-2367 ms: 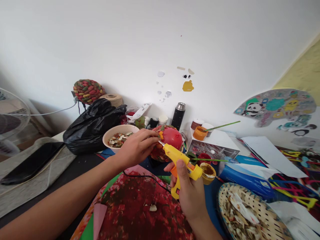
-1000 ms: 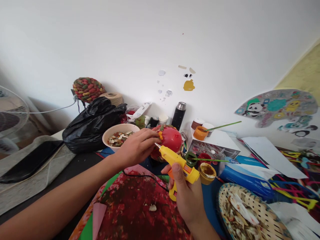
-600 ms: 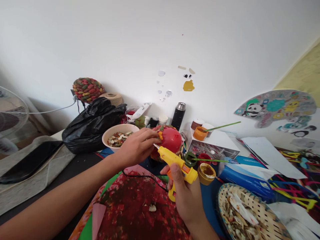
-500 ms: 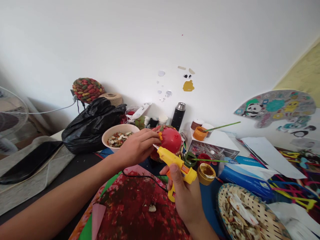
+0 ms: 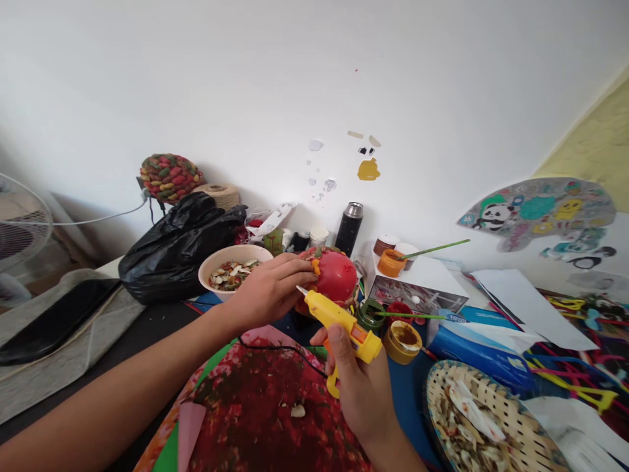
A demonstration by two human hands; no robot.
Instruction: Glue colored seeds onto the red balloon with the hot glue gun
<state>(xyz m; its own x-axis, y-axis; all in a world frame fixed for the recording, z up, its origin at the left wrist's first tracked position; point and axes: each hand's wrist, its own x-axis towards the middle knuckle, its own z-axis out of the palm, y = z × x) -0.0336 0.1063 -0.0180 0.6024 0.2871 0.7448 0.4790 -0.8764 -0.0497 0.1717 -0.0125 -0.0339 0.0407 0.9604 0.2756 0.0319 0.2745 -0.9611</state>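
Note:
My right hand is closed around the grip of a yellow glue gun, its nozzle aimed up-left at a red balloon. The balloon has small coloured shells stuck along its left and lower side. My left hand rests against the balloon's left side, fingers curled, fingertips pressing a small orange piece onto it. A black cord runs from the gun across the red patterned sheet.
A white bowl of shells stands behind my left hand, next to a black bag. Paint pots with green brushes, a black flask, a blue box and a woven basket crowd the right side. A fan is at far left.
The glue gun has drawn slightly left and back from the balloon. My left hand keeps pressing the same spot on the balloon.

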